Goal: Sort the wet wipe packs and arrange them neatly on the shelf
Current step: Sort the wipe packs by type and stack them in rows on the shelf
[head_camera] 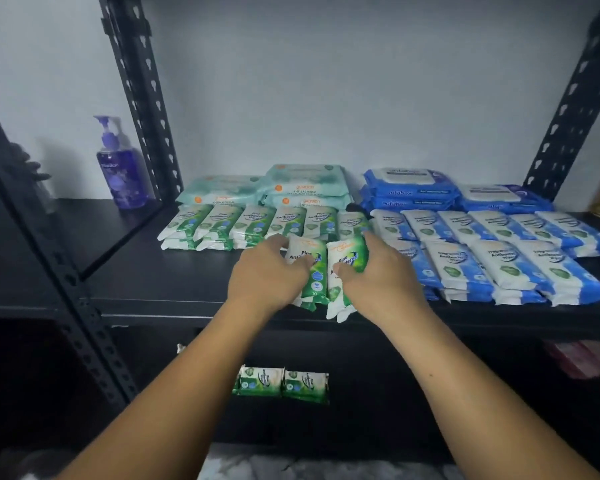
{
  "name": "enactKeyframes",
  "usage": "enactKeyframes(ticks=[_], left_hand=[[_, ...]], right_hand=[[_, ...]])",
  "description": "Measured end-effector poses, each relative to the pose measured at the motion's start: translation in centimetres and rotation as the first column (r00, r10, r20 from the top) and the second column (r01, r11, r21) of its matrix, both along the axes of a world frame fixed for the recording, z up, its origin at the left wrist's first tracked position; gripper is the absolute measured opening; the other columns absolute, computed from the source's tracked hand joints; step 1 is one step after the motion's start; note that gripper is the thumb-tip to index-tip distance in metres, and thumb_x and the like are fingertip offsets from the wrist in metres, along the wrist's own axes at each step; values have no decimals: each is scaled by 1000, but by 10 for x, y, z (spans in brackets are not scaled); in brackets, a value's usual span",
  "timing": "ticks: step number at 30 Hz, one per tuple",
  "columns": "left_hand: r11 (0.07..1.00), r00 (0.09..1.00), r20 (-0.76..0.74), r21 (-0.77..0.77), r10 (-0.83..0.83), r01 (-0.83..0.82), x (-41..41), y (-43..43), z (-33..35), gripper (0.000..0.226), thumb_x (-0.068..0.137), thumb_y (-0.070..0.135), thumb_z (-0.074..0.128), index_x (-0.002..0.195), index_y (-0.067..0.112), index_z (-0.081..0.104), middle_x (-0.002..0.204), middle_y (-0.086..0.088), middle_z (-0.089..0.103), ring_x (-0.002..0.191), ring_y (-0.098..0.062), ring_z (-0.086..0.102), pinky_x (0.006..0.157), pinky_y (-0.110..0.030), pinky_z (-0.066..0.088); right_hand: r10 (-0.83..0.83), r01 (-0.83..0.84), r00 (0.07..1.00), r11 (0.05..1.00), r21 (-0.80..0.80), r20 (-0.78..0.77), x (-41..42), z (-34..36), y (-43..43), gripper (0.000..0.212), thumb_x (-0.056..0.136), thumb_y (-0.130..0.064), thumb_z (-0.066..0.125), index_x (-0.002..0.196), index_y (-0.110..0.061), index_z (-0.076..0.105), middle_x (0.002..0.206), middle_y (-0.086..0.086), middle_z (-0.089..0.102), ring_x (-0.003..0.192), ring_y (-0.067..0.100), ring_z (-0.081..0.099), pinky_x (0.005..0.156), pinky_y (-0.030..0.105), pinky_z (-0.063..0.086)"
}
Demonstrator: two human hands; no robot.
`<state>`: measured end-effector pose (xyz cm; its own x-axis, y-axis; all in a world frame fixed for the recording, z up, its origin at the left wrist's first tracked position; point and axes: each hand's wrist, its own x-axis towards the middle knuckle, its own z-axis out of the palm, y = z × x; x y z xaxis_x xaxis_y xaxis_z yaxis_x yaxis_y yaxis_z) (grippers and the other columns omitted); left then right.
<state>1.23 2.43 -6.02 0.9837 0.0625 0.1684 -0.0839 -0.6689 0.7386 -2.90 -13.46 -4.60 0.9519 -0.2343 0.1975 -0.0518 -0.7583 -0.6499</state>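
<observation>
Black metal shelving stands against a pale wall, and the shelf (187, 278) at chest height carries the wipes. Two green pine packs lie side by side at its front edge, touching, their near ends jutting just over the lip. The left grip (267, 271) is curled round the left green pack (314, 275) from its outer side, thumb on the printed face. The right grip (378, 271) holds the right green pack (349, 258) the same way from the other side, so both grips are closed on a pack. More wrappers show beneath the two; how many I cannot tell.

Just behind the hands runs a row of green packs (257, 225), stacked two deep at its left end. Blue packs (499, 258) fill the right side in two rows. At the back lie large teal packs (291, 188) and large blue packs (413, 188). A purple pump bottle (122, 171) stands well apart at the left — beyond the upright. On the lower shelf lie two loose green packs (281, 384), side by side.
</observation>
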Motion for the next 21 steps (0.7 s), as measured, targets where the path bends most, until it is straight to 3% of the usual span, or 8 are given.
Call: enactKeyframes(ticks=[3, 6, 8, 10, 12, 14, 16, 21], left_hand=[[997, 998, 53, 77, 22, -26, 1, 1, -8, 33, 89, 53, 61, 92, 21, 69, 82, 4, 68, 83, -20, 62, 70, -31, 47], [999, 997, 76, 28, 17, -19, 3, 3, -16, 26, 92, 50, 63, 85, 24, 66, 75, 11, 63, 74, -10, 54, 62, -20, 41], [995, 995, 100, -100, 14, -4, 5, 3, -20, 19, 92, 45, 67, 102, 29, 72, 86, 20, 61, 82, -3, 53, 66, -11, 38], [981, 988, 152, -196, 25, 5, 9, 5, -25, 41, 89, 42, 72, 129, 30, 65, 113, 13, 59, 101, -4, 56, 83, -16, 39], [975, 978, 209, -218, 11, 35, 13, 8, -25, 40, 88, 40, 73, 127, 35, 65, 120, 7, 56, 101, -7, 59, 84, -20, 43], [983, 970, 239, -165, -43, 84, 11, 12, -22, 24, 89, 41, 71, 112, 35, 70, 111, 8, 61, 93, -5, 61, 80, -20, 47], [985, 958, 257, -77, -129, 154, 6, 18, -19, 16, 89, 42, 71, 103, 35, 72, 106, 11, 63, 87, -1, 59, 77, -14, 44], [924, 907, 182, 90, -381, 371, -8, 36, -13, 34, 81, 43, 80, 113, 38, 70, 117, 22, 55, 104, 10, 52, 85, -3, 32]], right_hand=[[14, -13, 1000, 991, -134, 7, 2, -3, 4, 66, 96, -36, 65, 151, -12, 36, 140, 8, 36, 123, 31, 52, 101, 42, 47], [45, -41, 999, 970, -238, 10, -1, -1, 4, 68, 98, -33, 61, 157, -21, 30, 139, 9, 43, 128, 30, 47, 101, 39, 42], [48, -33, 998, 957, -289, 45, -2, -2, 3, 54, 98, -32, 61, 149, -24, 46, 123, 9, 58, 118, 31, 53, 93, 39, 46], [41, 7, 991, 936, -352, 130, -2, -6, 2, 36, 96, -32, 63, 129, -21, 66, 105, 9, 66, 105, 32, 58, 83, 40, 52], [44, 62, 977, 876, -478, 208, -2, -11, 3, 24, 91, -32, 67, 111, -20, 76, 88, 6, 69, 98, 32, 52, 79, 42, 50], [30, 111, 971, 821, -559, 237, -2, -13, 5, 18, 89, -33, 67, 99, -24, 79, 82, 0, 68, 98, 30, 43, 79, 41, 44], [1, 126, 975, 818, -561, 221, -2, -16, 5, 20, 91, -37, 63, 98, -28, 79, 97, -2, 66, 105, 29, 38, 82, 41, 36], [-39, 110, 987, 866, -488, 154, 8, -15, -5, 23, 98, -31, 54, 96, -34, 77, 105, -12, 59, 98, 19, 29, 79, 37, 27]])
